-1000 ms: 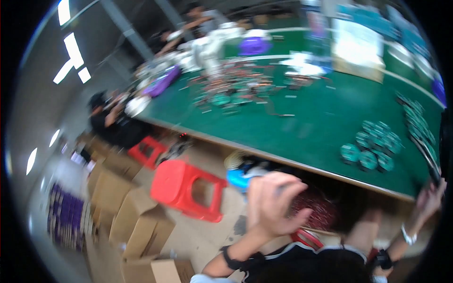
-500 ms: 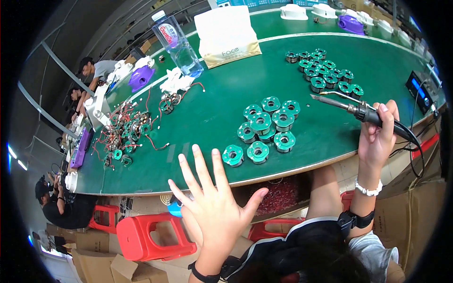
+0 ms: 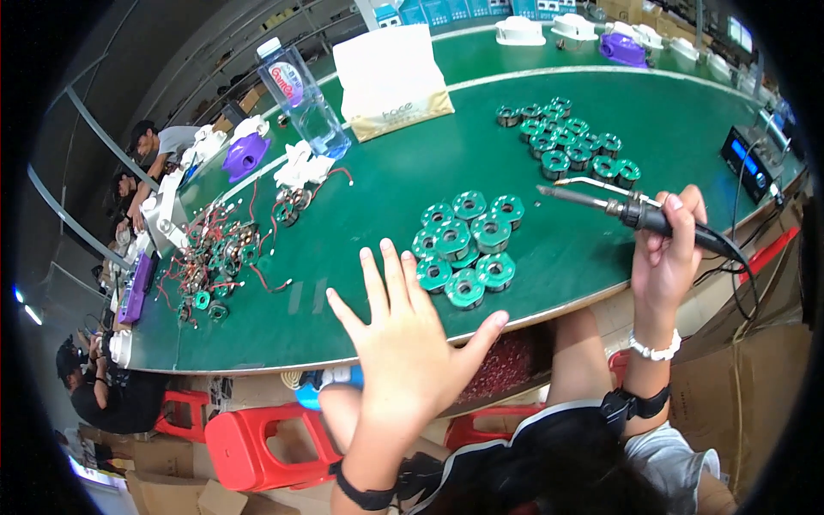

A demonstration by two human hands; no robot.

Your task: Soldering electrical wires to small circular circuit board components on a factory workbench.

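My left hand (image 3: 403, 348) is spread open over the front edge of the green table, holding nothing. Just beyond its fingers sits a near cluster of round parts with green circuit boards on top (image 3: 464, 288), some stacked on others. My right hand (image 3: 671, 245) is closed around the handle of a soldering iron (image 3: 644, 215). The iron's tip points left, above the table and apart from the parts. A thin metal tube runs along the iron's shaft. Farther back lies another group of the same round parts (image 3: 555, 161).
At the left lies a tangled heap of wired parts (image 3: 210, 257). A water bottle (image 3: 305, 103) and a tissue pack (image 3: 390, 81) stand behind. A soldering station (image 3: 747, 163) with a lit display is at the right. Red stools (image 3: 270, 446) stand below. Other people work at far left.
My left hand has moved slightly up and right, closer to the near cluster. The view has shifted a little; my right hand still holds the soldering iron.
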